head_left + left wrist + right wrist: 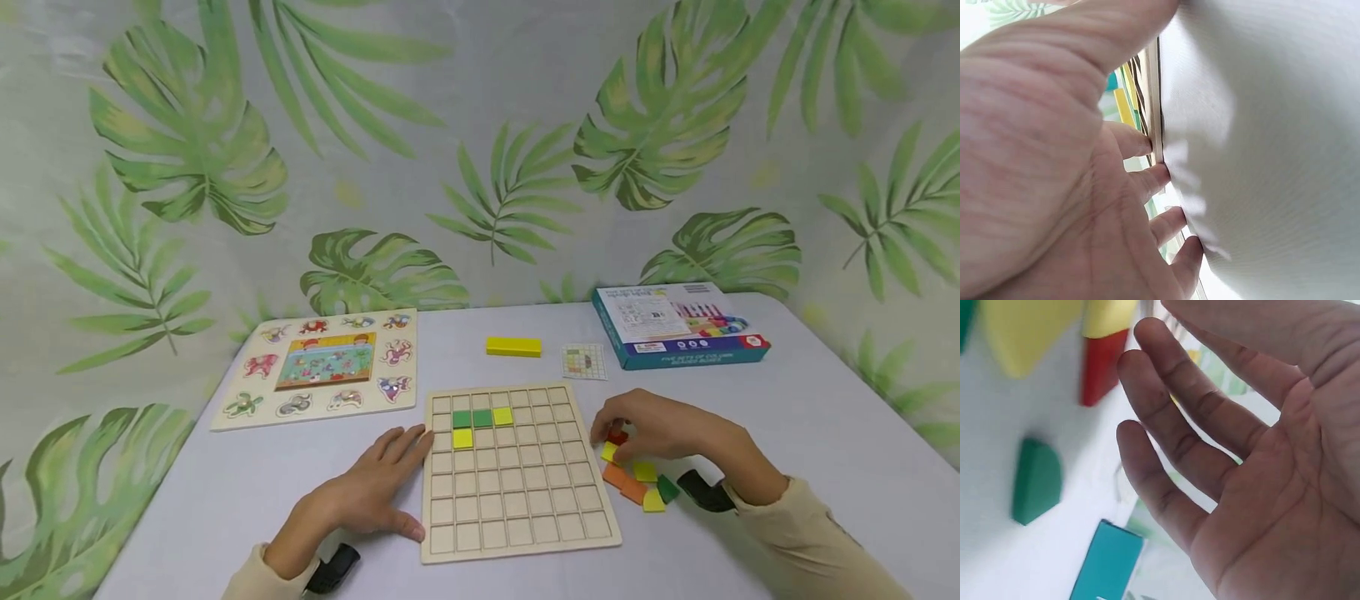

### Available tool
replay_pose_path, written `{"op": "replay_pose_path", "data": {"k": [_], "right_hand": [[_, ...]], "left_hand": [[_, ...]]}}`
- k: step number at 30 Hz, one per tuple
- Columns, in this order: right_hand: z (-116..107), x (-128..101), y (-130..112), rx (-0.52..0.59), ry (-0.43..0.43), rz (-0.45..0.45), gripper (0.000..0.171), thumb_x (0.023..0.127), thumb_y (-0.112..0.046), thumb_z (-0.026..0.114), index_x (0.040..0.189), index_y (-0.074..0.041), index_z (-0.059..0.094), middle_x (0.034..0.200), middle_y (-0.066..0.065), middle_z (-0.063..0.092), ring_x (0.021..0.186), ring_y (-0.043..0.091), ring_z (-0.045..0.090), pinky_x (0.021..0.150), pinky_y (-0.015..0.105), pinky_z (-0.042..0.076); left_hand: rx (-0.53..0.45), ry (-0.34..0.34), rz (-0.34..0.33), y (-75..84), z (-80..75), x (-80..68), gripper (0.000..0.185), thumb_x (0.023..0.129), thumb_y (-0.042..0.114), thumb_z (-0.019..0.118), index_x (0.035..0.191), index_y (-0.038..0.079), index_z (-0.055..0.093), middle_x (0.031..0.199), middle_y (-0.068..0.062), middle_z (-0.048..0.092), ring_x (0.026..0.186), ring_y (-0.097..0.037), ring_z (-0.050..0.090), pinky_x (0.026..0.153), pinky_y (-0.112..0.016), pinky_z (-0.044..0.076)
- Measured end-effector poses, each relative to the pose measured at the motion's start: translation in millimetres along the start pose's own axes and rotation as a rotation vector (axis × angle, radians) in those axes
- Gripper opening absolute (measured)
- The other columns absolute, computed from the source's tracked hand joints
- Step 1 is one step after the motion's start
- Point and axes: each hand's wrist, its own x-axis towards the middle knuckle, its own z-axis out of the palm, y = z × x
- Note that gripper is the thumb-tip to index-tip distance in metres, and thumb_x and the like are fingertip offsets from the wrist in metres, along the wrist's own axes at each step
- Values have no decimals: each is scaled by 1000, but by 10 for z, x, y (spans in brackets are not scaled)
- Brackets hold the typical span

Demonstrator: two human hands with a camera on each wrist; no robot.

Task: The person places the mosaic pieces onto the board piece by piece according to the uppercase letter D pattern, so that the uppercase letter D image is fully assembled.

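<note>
A square wooden grid board (517, 481) lies on the table with two green tiles (472, 418) and two yellow tiles (482, 427) in its upper left cells. My left hand (367, 492) rests at the board's left edge, fingers spread and touching its side. To the right of the board, my right hand (663, 429) is over a loose pile of yellow, orange, red and green pieces (624, 483). Its fingers bend loosely. In the right wrist view a red piece (1102, 369) and a green piece (1038, 481) lie apart from the fingers; the thumb tip is out of sight.
A wooden sea-animal puzzle (330, 367) lies at the back left. Behind the board are a yellow bar (513, 347) and a small pattern card (583, 362). A teal game box (678, 325) lies at the back right, near the leaf-patterned cloth (390, 183).
</note>
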Motion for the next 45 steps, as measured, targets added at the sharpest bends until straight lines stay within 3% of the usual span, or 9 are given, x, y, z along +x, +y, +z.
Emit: {"op": "replay_pose_path", "data": {"k": [4,19,34,40,45], "right_hand": [[11,2,45,13,-16,11,24,81,-15,83,102,-23,74,90,-6,61,88,18,54,74,25,46],[54,-5,51,24,-15,37,24,80,-7,82,97,-21,73,90,-3,59,86,17,54,71,23,48],[35,16,77,-28,15,11,24,80,-16,85,89,-18,62,82,-6,59,81,13,56,73,24,51],[47,21,108,-35,21,21,22,83,-19,82,88,-18,61,77,-8,56,76,9,54,68,22,47],[40,27,107,-42,24,22,18,86,-15,79,91,-18,62,79,-9,57,78,9,54,71,22,49]], "left_hand": [[-13,3,3,5,19,-9,118,73,53,82,159,1,19,165,-23,14,150,-51,9,118,-67,15],[-13,-1,-25,33,-5,-16,122,74,54,79,161,3,10,167,-21,12,151,-49,7,119,-65,15],[5,-19,-23,22,-31,-6,118,74,56,81,159,1,19,167,-21,13,152,-48,8,119,-64,16],[-45,-28,-18,-24,-34,9,126,67,57,87,159,3,20,167,-20,14,152,-48,7,119,-65,17],[-26,-7,-24,-1,-7,17,133,61,58,89,159,2,20,167,-20,13,152,-49,6,119,-64,15]]}}
